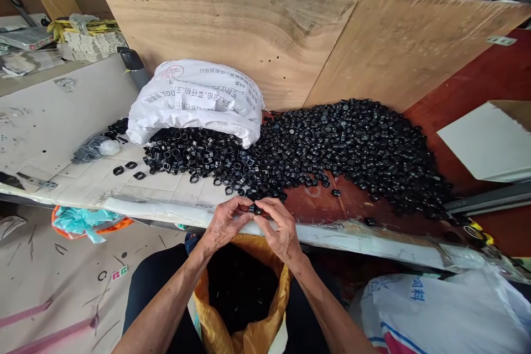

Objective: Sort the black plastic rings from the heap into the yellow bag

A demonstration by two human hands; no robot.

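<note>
Both hands meet at the table's front edge, above an open yellow sack (201, 310) with dark contents. A small black part (254, 209) is pinched between the fingertips of my left hand (226, 222) and my right hand (281, 229). Just beyond the fingers lie black rings (176, 152) in a loose heap, partly under a white printed sack (194, 97). To their right spreads a big pile of small black parts (357, 141) on the red-brown tabletop.
A plywood board (249, 33) stands behind the piles. At the right is a white box (489, 141), with a white bag (448, 310) below the table. A clear bag of dark pieces (89, 149) lies left. An orange-rimmed basket (124, 223) sits below the left edge.
</note>
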